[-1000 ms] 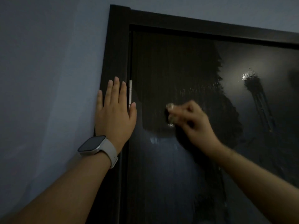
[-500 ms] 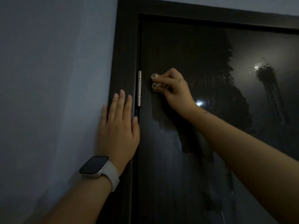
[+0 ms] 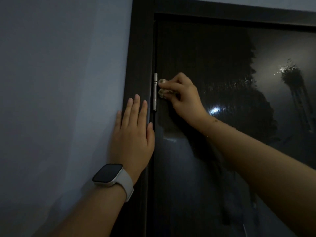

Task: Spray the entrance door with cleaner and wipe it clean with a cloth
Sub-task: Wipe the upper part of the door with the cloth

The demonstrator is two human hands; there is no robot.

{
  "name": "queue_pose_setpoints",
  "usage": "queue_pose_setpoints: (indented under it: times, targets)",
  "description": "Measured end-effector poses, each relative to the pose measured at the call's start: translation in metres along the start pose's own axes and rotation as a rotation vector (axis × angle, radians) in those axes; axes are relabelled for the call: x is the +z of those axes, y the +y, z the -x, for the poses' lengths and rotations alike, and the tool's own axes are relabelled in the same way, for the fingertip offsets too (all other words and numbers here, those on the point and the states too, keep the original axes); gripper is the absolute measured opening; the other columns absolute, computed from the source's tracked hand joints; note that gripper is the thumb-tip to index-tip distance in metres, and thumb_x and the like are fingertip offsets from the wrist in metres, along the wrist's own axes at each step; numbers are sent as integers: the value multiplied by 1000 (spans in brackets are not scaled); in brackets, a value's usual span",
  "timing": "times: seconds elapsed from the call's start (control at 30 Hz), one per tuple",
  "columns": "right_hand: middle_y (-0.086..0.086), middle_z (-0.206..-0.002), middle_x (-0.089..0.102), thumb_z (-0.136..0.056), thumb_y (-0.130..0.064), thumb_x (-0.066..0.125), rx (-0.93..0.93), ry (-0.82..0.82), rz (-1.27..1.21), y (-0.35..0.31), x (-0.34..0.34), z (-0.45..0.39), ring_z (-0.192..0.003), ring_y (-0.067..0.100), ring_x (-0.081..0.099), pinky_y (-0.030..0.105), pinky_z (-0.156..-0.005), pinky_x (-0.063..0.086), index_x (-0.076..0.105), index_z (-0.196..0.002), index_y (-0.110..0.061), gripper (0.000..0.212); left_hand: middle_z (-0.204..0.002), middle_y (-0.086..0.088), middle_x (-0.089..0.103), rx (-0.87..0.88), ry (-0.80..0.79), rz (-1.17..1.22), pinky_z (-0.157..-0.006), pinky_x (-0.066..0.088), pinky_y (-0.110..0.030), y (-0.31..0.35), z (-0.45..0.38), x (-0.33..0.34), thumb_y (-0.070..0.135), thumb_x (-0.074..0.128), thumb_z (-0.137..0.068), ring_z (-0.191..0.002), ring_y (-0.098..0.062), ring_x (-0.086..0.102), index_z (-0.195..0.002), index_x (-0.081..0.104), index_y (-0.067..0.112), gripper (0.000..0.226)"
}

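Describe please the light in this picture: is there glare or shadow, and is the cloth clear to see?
Head view: dim overall; bright glare spot on the door beside the right hand, and a wider pale reflection at upper right. The left hand lies flat on the door frame. Any cloth under the right hand's curled fingers is too dark to make out.

Door: dark glossy wooden entrance door (image 3: 213, 48), shut in its frame, upper part matte, lower streaked wet.
Cloth: hidden under my curled fingers; cannot tell.

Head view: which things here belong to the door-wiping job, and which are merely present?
Job: door; right hand, fingers curled near the hinge, cloth not discernible; left hand flat on the door frame.
Merely present: smartwatch; wall.
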State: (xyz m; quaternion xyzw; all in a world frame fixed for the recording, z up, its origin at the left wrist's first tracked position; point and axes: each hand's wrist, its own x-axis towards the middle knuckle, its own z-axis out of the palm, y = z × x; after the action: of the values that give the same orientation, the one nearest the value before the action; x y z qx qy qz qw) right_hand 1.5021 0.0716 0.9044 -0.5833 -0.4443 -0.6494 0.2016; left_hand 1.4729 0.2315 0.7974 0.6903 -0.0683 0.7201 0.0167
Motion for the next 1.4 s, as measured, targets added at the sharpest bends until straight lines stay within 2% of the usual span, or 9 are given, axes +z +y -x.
queue_pose_setpoints:
  times: [0.13,0.47,0.73,0.83,0.97,1.03,1.13,1.23,1.4]
  targets:
    - [-2,-99,51,-86,-4,68,30,-2,-104,-15,6,32,-95,20,57,42,-85,53,69,-116,-18,33,-161,-9,17,2,-22,-15,-120,17,-47,0,0,-1,35,23,-99,-149,-23,12,-152,22,12,57]
    - [1,-108,55,-84,2,67,-79,-293,-116,-55,-11,180,-97,18,53,37,-79,48,66,-123,-19,44,-161,-11,15,-15,-121,-91,-119,18,-51,11,56,-12,35,21,-101,-149,-25,11,-152,20,13,56]
    - [-1,-104,52,-90,-6,62,140,39,-85,-25,-17,106,-99,22,54,39,-88,50,68,-117,-14,29,-162,-10,10,-3,-172,-127,-120,12,-47,11,72,-13,39,28,-100,-150,-24,7,-154,13,13,61]
    - [-8,-106,48,-91,-11,52,72,-88,-73,-43,-18,167,-101,12,48,27,-86,43,66,-120,-16,32,-162,-9,9,-22,-183,-104,-120,11,-47,13,72,-14,39,27,-100,-149,-23,6,-154,13,14,60]
    - [-2,-119,48,-86,0,58,-107,-430,-92,-50,-41,252,-104,16,48,32,-82,47,57,-133,-20,51,-162,-7,9,-126,-168,-32,-120,9,-50,26,76,-16,35,28,-102,-150,-23,5,-154,15,16,57]
    - [1,-120,50,-87,0,58,-171,-479,-74,-34,-54,246,-104,20,50,34,-83,49,58,-131,-19,47,-163,-6,4,-218,-176,46,-121,4,-51,40,78,-17,32,31,-103,-150,-22,-1,-154,14,18,56]
    - [0,-111,52,-96,-12,46,-137,-267,-43,-1,-71,202,-97,20,51,23,-87,42,68,-116,-12,30,-163,-6,-7,-257,-243,135,-119,-7,-48,64,85,-20,39,34,-101,-148,-22,-12,-154,13,22,59]
    - [-3,-102,50,-92,-13,53,67,7,29,35,-88,156,-95,22,51,21,-86,41,70,-114,-10,28,-162,-5,-14,-194,-309,89,-117,-11,-49,84,96,-16,51,24,-98,-148,-22,-17,-155,6,26,65]
    - [5,-109,52,-91,-9,52,124,-48,12,23,-87,203,-101,17,48,13,-91,34,66,-121,-14,33,-161,-1,-21,-159,-422,99,-118,-7,-52,111,116,-1,58,18,-93,-147,-19,-21,-154,0,31,70]
